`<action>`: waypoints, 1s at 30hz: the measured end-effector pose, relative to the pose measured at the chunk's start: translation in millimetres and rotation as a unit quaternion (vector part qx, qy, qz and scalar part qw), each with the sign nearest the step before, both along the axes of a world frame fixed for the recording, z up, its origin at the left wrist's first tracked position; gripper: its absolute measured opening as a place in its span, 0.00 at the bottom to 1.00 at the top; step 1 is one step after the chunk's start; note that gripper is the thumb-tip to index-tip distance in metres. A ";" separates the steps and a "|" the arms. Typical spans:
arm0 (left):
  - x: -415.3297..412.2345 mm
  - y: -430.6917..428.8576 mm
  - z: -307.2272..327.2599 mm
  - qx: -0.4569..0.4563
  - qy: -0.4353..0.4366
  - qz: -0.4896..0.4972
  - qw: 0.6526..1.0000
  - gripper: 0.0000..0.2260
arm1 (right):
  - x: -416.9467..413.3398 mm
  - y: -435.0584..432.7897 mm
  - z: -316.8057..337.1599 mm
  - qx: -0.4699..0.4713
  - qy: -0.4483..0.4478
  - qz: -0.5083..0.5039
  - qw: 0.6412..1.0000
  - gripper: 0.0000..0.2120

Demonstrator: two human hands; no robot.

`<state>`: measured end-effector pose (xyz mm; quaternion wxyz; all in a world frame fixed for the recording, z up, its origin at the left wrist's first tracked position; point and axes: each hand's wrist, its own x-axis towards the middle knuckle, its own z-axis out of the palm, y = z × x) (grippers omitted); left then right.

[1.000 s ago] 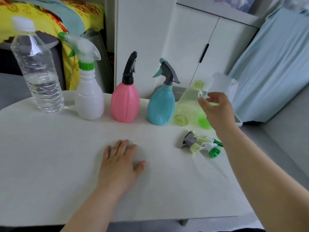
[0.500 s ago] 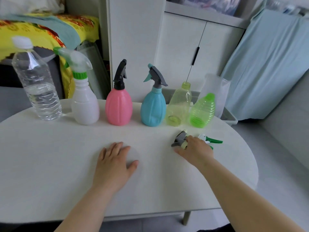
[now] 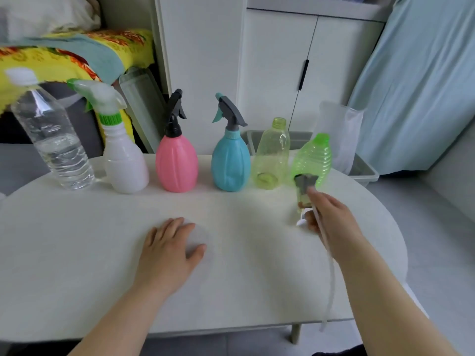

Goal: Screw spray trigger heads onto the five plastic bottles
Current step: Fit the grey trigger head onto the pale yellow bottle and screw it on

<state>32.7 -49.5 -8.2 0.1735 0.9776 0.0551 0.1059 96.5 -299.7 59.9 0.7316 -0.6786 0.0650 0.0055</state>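
White and oval, the bench (image 3: pixel 77 253) carries a row of bottles along its far edge. From the left stand a clear water bottle (image 3: pixel 55 147) with a white cap, a white spray bottle (image 3: pixel 126 163) with a pale trigger head and green collar, a pink spray bottle (image 3: pixel 176 167) with a black trigger head, and a blue spray bottle (image 3: pixel 230 163) with a grey trigger head. Just right of the blue one stands a pale yellow-green bottle (image 3: pixel 273 155) with a bare open neck, and next to it a bright green ribbed bottle (image 3: pixel 314 156), also without a head, leaning slightly.

The right hand (image 3: pixel 331 222) is closed around a grey trigger head (image 3: pixel 304 187), held above the bench just in front of the green ribbed bottle. The head's grey top points toward the bottles, and its clear dip tube (image 3: pixel 329 278) trails back along the forearm toward the near edge of the bench. Something small and white shows under the fingers; I cannot tell what it is.

The left hand (image 3: pixel 167 253) lies flat on the bench near its middle, fingers spread and empty, well apart from the bottles.

Behind the bench stand a white cabinet (image 3: pixel 277 73) and a pale blue curtain (image 3: pixel 424 86).
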 end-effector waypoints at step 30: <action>169.4 -149.8 108.1 -0.347 -0.090 0.014 0.934 0.34 | -0.3 -82.5 -14.3 0.241 0.037 -0.131 0.961 0.13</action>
